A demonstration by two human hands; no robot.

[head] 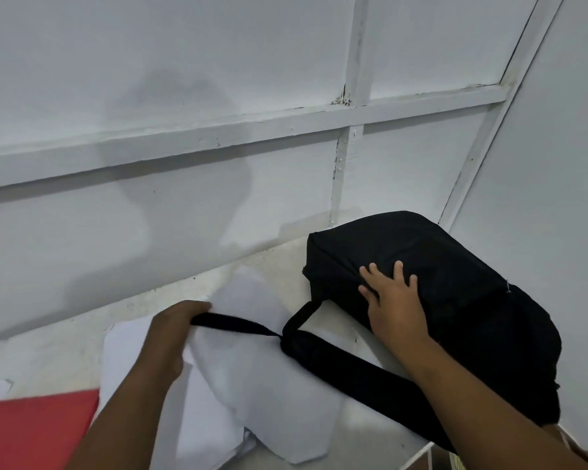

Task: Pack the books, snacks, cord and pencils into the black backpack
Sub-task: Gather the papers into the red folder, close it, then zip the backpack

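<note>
Gripping the strap (231,325), left hand (170,337) curls; right hand (392,300) presses, seemingly flat, on backpack (455,266).

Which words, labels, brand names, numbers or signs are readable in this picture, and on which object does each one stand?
None can be read.
black backpack: plain fabric, no logo or label visible.
strap, which the left hand grips: no print.
white paper sheets: blank as far as visible.
red sheet: no writing.
painted wall: no sign.
The right hand covers part of the backpack; anything under it is hidden.
</note>
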